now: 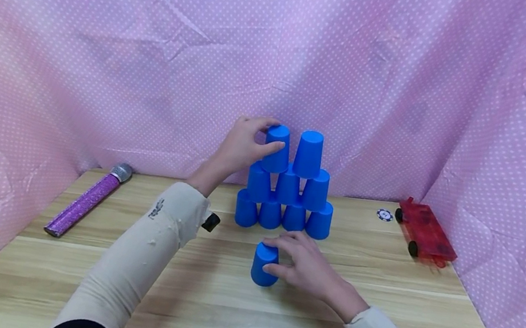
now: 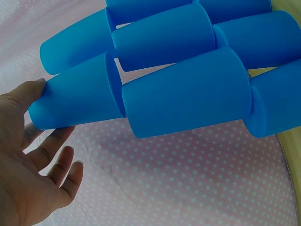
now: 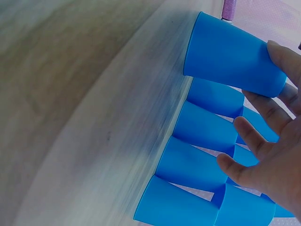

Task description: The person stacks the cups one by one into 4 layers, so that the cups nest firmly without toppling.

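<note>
Upside-down blue cups stand in a pyramid at the back of the table: several in the bottom row (image 1: 270, 215), three in the middle row (image 1: 287, 187) and two on top. My left hand (image 1: 244, 142) holds the top-left cup (image 1: 276, 157) near its closed end, thumb on one side and fingers on the other. That cup (image 2: 77, 94) rests on the row below in the left wrist view. The top-right cup (image 1: 308, 154) stands beside it, untouched. In front of the pyramid, my right hand (image 1: 303, 265) grips a single upside-down cup (image 1: 264, 266) between thumb and fingers.
A glittery purple microphone (image 1: 88, 201) lies on the wooden table (image 1: 196, 315) at the left. At the right are a black-and-white poker chip (image 1: 384, 214) and a red toy car (image 1: 426, 233). Pink dotted cloth (image 1: 207, 62) hangs behind and at both sides.
</note>
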### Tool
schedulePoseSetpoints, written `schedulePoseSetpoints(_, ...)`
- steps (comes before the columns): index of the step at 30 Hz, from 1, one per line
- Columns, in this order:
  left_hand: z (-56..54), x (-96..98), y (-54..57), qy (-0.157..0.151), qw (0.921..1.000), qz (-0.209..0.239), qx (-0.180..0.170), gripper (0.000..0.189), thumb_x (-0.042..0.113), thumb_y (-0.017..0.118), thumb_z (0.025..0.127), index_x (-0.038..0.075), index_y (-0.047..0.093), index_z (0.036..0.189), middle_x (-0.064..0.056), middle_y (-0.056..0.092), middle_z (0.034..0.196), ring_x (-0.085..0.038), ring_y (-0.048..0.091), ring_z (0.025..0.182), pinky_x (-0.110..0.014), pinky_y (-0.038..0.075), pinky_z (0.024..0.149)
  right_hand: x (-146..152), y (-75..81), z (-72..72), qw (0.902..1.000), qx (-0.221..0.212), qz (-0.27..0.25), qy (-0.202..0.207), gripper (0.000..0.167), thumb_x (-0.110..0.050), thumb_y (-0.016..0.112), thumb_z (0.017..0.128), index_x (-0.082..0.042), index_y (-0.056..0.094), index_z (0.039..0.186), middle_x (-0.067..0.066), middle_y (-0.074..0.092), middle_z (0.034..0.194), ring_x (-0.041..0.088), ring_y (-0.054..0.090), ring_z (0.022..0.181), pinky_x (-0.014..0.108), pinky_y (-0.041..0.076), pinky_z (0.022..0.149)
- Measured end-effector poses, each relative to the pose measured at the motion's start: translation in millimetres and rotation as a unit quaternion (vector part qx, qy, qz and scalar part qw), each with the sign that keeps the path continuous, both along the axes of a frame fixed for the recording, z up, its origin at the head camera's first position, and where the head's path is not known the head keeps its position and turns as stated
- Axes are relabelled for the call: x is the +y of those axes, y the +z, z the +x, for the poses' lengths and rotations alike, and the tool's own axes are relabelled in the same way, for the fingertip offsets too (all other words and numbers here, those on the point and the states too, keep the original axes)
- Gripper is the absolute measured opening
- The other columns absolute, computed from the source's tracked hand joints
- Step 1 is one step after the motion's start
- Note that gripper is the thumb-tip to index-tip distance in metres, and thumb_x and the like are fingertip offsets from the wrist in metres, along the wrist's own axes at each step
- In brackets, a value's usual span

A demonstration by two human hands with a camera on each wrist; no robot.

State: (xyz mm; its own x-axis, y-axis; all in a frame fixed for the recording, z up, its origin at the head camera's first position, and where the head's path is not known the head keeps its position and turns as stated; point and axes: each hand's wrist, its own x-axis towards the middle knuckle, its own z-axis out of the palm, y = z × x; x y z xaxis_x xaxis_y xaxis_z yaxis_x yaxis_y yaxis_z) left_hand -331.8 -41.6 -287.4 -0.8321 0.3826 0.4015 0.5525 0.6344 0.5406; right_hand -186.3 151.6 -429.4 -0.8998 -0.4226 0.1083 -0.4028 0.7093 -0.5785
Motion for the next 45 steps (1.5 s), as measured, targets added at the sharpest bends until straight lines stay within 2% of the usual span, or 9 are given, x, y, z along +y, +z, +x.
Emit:
schedulePoseSetpoints(10,-0.8,1.7,-2.6,0.006,0.9998,-0.011,0.013,0.055,0.043,0.068,0.094,0.018,0.057,0.142,-0.007,0.061,0.14,-0.03,0.048,0.125,-0.048,0.049,0.1,0.2,1.1,-0.2,1.0,0.002,0.002,0.001,0.053,-0.044,0.074,0.089,-0.031,0.06,0.139,-0.003,0.06,0.137,0.025,0.045,0.136,0.057,0.044,0.107)
schedulePoseSetpoints(19,2.0,3.0,-3.1,0.004,0.9999,-0.009,0.004,0.055,0.042,0.067,0.095,0.018,0.056,0.142,-0.008,0.062,0.138,-0.031,0.048,0.125,-0.049,0.051,0.098,0.5,0.8,-0.3,1.0,0.0,0.0,0.002,0.054,-0.044,0.074,0.089,-0.029,0.06,0.139,-0.002,0.059,0.138,0.026,0.045,0.135,0.058,0.044,0.107)
schedulePoseSetpoints(27,-0.9,2.6,-4.5,0.009,0.9999,-0.013,0.007,0.055,0.043,0.068,0.094,0.019,0.056,0.143,-0.009,0.064,0.135,-0.032,0.049,0.125,-0.049,0.051,0.097,0.2,1.3,-0.2,1.0,0.003,0.002,0.0,0.053,-0.043,0.074,0.088,-0.031,0.061,0.138,-0.001,0.059,0.138,0.025,0.046,0.134,0.057,0.044,0.107)
schedulePoseSetpoints(38,-1.2,2.1,-5.2,0.012,0.9996,-0.023,0.01,0.054,0.043,0.066,0.096,0.019,0.055,0.143,-0.007,0.061,0.14,-0.029,0.049,0.124,-0.048,0.051,0.099,0.4,0.9,-0.2,1.0,0.002,-0.001,0.002,0.053,-0.043,0.074,0.089,-0.031,0.06,0.138,-0.002,0.06,0.137,0.025,0.046,0.135,0.057,0.044,0.107)
schedulePoseSetpoints(42,-0.8,-0.1,-5.2,0.014,0.9996,-0.024,0.003,0.059,0.047,0.064,0.096,0.02,0.051,0.147,-0.007,0.058,0.144,-0.03,0.046,0.131,-0.053,0.048,0.104,0.1,0.0,-0.3,1.0,0.002,0.001,0.002,0.053,-0.044,0.074,0.089,-0.031,0.06,0.138,-0.002,0.059,0.137,0.025,0.046,0.134,0.056,0.045,0.106)
schedulePoseSetpoints(45,-1.0,-6.7,-6.4,-0.001,1.0,-0.007,-0.004,0.069,0.052,0.063,0.095,0.02,0.043,0.152,-0.009,0.056,0.147,-0.031,0.043,0.139,-0.057,0.043,0.11,0.1,0.2,-0.5,1.0,0.002,0.0,0.001,0.053,-0.044,0.073,0.089,-0.03,0.06,0.139,-0.002,0.059,0.137,0.025,0.045,0.135,0.057,0.045,0.106)
